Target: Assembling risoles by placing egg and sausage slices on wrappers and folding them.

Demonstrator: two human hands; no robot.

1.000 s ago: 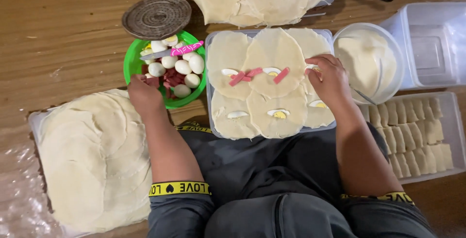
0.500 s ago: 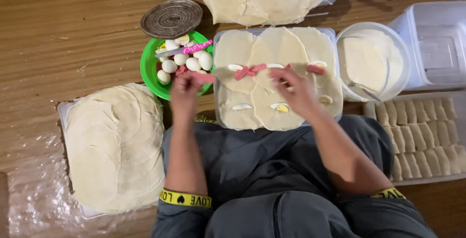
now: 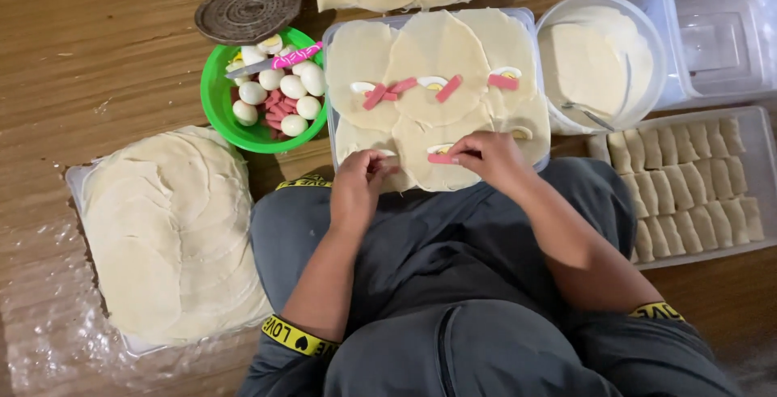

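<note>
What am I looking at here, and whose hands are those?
There is only one picture, taken by a camera worn on a person's head, looking down at their lap and the wooden floor. The left hand and right hand rest on a clear tray of round pale dough wrappers. The right hand's fingertips touch a small pink sausage strip beside an egg slice. The left hand's fingers are curled; I cannot tell whether it holds anything. To the left sits a green plastic bowl of small white eggs and pink strips, and a big stack of wrappers. To the right, a tray of finished rolls.
</note>
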